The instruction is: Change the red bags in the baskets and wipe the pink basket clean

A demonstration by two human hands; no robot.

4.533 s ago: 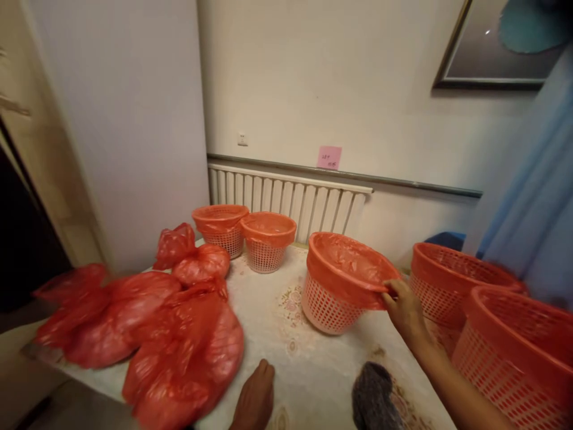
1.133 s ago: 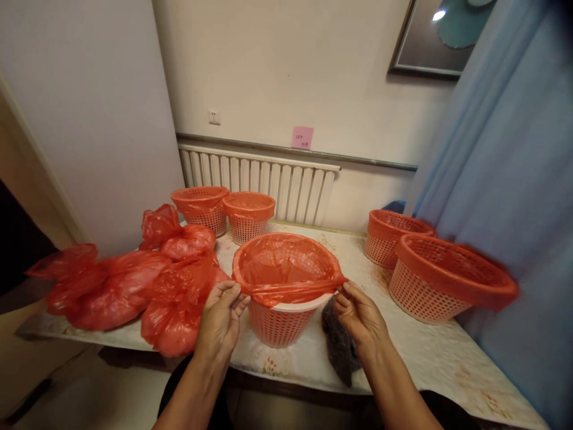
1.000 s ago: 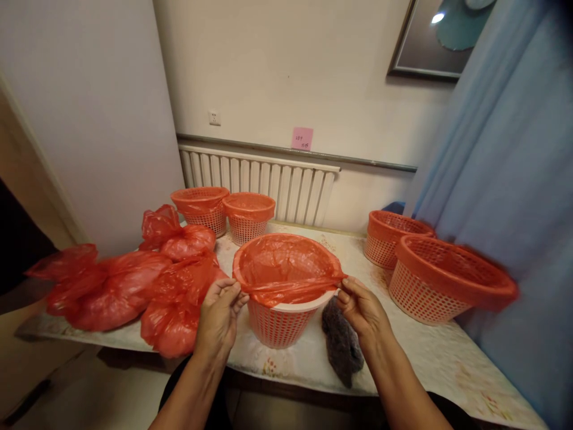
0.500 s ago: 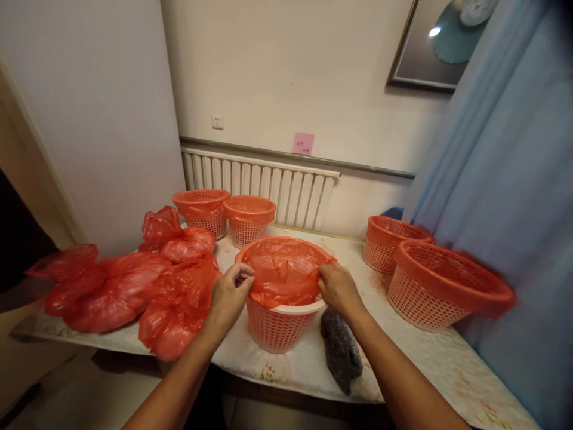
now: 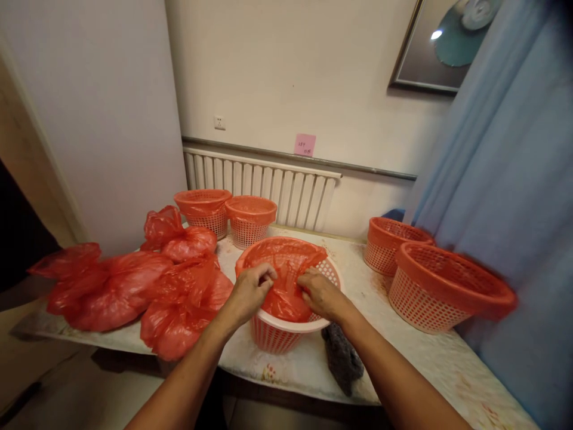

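A red-and-white lattice basket (image 5: 286, 328) stands at the table's front edge, lined with a thin red plastic bag (image 5: 286, 280). My left hand (image 5: 250, 289) and my right hand (image 5: 320, 292) are both over the basket's mouth, each pinching the near edge of the bag. The bag's front edge is off the near rim and bunched toward the middle between my hands. The bag still hangs over the far rim.
A heap of filled red bags (image 5: 134, 286) lies to the left. Two lined baskets (image 5: 203, 209) (image 5: 250, 218) stand by the radiator (image 5: 264, 185). Two unlined baskets (image 5: 394, 242) (image 5: 447, 283) sit right, by a blue curtain (image 5: 514, 197). A grey cloth (image 5: 342, 358) lies at the table (image 5: 430, 358) front.
My right hand drew the basket from the far right to the table front. Both hands then took the bag's edge off the near rim and brought it inward toward the middle.
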